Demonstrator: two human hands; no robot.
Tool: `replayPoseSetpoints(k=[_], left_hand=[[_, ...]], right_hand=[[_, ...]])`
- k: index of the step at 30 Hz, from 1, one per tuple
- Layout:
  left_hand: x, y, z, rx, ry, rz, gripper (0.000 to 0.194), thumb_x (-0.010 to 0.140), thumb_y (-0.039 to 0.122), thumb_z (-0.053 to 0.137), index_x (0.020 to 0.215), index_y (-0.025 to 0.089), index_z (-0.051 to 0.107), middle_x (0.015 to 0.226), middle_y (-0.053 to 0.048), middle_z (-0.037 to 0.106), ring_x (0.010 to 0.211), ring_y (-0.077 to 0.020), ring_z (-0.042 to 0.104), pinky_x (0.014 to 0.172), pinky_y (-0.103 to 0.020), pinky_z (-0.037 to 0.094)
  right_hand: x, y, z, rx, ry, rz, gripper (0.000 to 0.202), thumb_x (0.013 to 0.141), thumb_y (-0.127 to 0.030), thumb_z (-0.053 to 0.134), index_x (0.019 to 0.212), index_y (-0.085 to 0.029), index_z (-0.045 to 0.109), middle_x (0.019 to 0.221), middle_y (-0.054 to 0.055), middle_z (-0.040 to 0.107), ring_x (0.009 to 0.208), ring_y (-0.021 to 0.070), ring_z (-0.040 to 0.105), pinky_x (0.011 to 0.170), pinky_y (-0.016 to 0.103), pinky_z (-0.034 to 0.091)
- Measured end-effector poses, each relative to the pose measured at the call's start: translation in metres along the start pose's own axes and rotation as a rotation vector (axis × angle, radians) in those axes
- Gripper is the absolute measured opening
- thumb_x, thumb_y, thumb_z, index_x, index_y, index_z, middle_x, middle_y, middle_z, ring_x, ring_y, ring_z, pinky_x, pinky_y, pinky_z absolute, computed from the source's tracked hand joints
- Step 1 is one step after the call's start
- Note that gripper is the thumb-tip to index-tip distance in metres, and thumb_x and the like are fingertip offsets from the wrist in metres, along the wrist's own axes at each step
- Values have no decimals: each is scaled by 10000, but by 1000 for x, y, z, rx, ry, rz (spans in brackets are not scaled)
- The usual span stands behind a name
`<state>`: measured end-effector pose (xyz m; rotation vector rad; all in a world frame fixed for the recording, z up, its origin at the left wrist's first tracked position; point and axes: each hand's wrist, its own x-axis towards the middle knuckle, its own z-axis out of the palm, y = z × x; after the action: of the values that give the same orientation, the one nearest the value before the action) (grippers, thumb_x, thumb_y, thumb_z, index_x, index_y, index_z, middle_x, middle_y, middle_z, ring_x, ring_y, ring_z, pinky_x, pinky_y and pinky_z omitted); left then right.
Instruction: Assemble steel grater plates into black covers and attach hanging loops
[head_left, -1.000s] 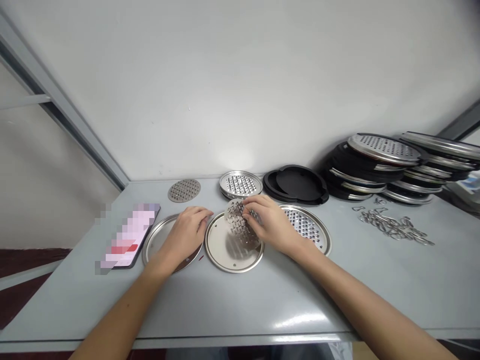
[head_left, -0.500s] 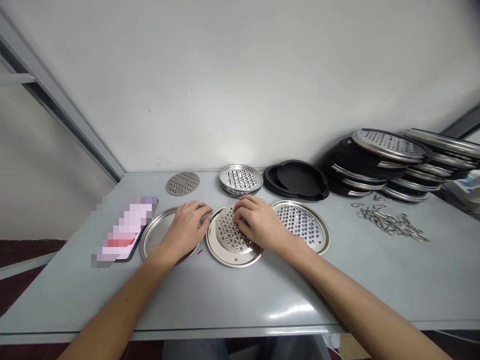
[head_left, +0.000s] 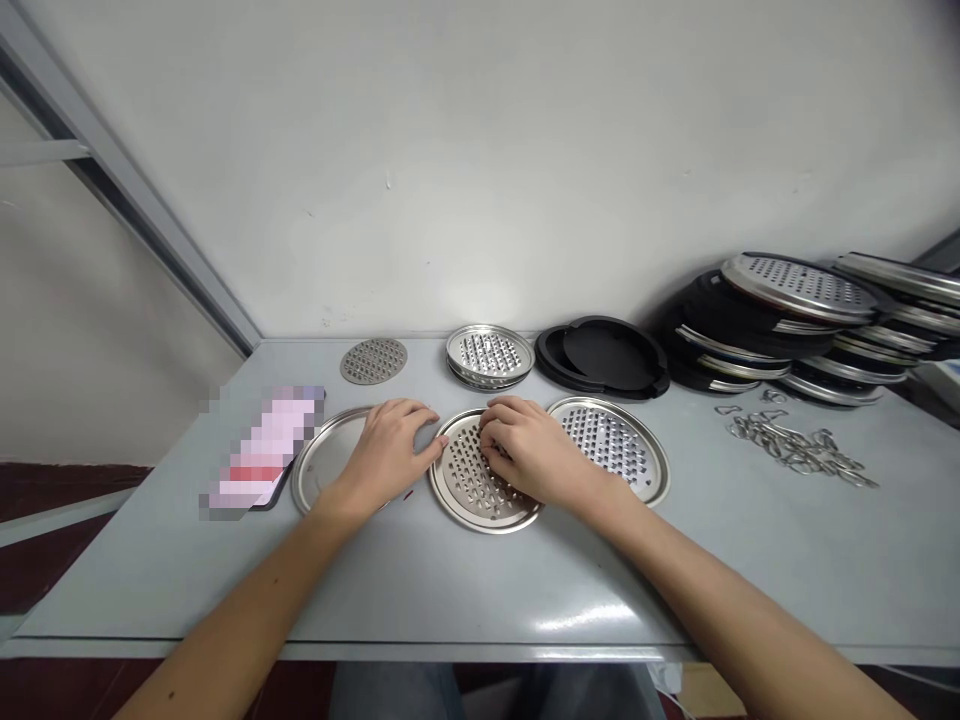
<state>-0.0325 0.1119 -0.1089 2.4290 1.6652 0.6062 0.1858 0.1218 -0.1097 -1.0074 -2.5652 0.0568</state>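
In the middle of the grey table, a perforated grater disc (head_left: 472, 480) lies within a round metal rim (head_left: 484, 526). My right hand (head_left: 529, 450) rests on the disc's upper right part with its fingers curled; whether they grip it is hidden. My left hand (head_left: 394, 445) is over the right part of a plain metal plate (head_left: 330, 455), its fingers apart and its thumb tip at the left edge of the middle rim. Right of my right hand lies another grater plate (head_left: 619, 450), partly behind my wrist.
Behind are a loose perforated disc (head_left: 373, 361), small stacked graters (head_left: 490, 355) and black round holders (head_left: 615, 355). A phone (head_left: 266, 450) lies left. Stacked graters (head_left: 802, 290) and metal clips (head_left: 799, 445) are at right, on the table (head_left: 465, 600).
The perforated disc has shifted down and now fills the middle rim more evenly. My left thumb has moved to the rim's edge. The whole view has shifted slightly.
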Motion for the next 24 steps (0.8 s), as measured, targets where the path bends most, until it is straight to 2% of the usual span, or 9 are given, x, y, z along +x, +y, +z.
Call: replayPoseSetpoints(k=[12,20,24], left_hand=[[0,1,10,34,41,47,194,887,225,521,983,209,689,1045,-62,652,1027,-227,569,955,-389,403],[0,5,6,34,16,73,224,898,188,503,952,211,719,981,-55,653,996,-220,563,940,-380,415],[0,3,6,24,14,73,229,902,196,499,972,217,716,1002,-56,653,1008,-224,560,944,-383,415]], right_hand=[[-1,-1,-2,33,-34,-7,140,870,-132,532,804,-165,650,1029,116,666,1081,269,555,909,425,481],[2,-3,4,205,-11,-33,138,858,-105,543,816,-179,652,1019,87,660,1072,243,554,943,396,468],[0,8,-6,294,17,-14,120,878,-168,548,909,-176,663,1104,103,647,1096,240,559,977,400,453]])
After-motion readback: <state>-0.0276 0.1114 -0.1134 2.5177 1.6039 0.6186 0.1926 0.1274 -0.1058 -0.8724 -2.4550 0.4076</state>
